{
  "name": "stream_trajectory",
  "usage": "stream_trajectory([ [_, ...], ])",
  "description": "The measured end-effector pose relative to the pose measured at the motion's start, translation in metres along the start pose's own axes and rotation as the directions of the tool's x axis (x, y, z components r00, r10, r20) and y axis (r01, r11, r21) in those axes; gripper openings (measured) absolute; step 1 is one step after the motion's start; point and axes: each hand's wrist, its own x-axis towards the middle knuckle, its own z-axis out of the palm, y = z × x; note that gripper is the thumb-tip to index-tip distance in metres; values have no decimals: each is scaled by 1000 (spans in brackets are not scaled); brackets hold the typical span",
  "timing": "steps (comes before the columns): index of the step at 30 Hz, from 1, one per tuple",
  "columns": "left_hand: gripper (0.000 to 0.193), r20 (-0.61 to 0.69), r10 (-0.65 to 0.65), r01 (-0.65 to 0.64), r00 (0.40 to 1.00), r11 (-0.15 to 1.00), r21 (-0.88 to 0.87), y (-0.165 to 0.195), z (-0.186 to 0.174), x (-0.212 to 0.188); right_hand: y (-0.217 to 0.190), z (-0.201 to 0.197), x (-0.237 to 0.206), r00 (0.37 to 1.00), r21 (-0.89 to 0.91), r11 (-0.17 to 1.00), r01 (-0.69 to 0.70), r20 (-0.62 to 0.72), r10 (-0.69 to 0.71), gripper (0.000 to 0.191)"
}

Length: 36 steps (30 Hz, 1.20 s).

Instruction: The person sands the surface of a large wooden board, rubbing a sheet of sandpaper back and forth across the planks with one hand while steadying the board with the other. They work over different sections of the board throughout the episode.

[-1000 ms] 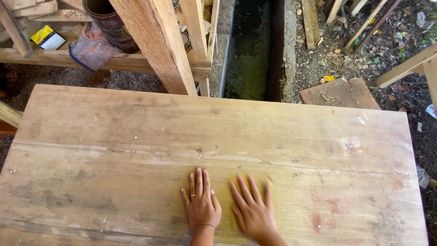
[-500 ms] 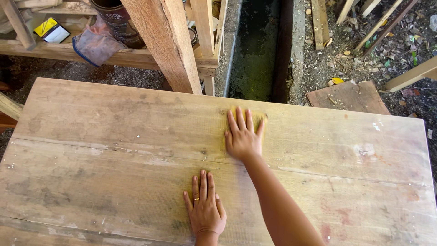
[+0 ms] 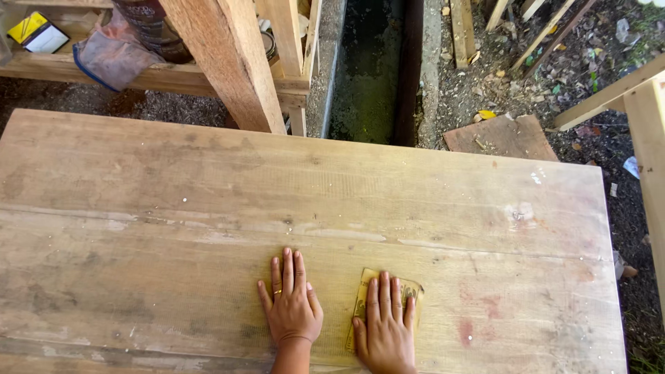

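Observation:
A wide wooden tabletop of worn planks fills the view. My left hand lies flat on it near the front edge, fingers together, with a ring on one finger. Beside it on the right, my right hand presses flat on a yellowish sheet of sandpaper that peeks out around the fingers. The two hands sit close but apart.
Beyond the table's far edge stand slanted wooden posts, a shelf with a plastic bag and a yellow box, a dark gutter, a loose board on littered ground, and timbers at the right.
My right hand has pulled back from the table's middle to the front edge beside the left hand, and the sandpaper now shows under it. The left hand has stayed put.

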Motion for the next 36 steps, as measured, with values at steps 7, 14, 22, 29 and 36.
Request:
stream_trajectory([
  [7,69,4,-3,4,1000,1000,-9,2,-6,4,5,14,121,997,12,998,-54,61,54,78],
  [14,72,89,-29,36,996,996,-79,4,-10,12,-1,20,199,998,62,998,-24,58,20,76],
  [22,69,56,-12,20,998,989,-149,0,-4,16,-27,19,134,996,80,996,49,65,-54,75],
  [29,64,-39,29,-36,999,979,-199,2,-16,15,-45,12,56,987,21,999,40,157,-43,72],
  [36,70,107,39,-21,993,986,-168,6,-40,15,-47,7,-22,982,-27,999,31,185,-25,75],
])
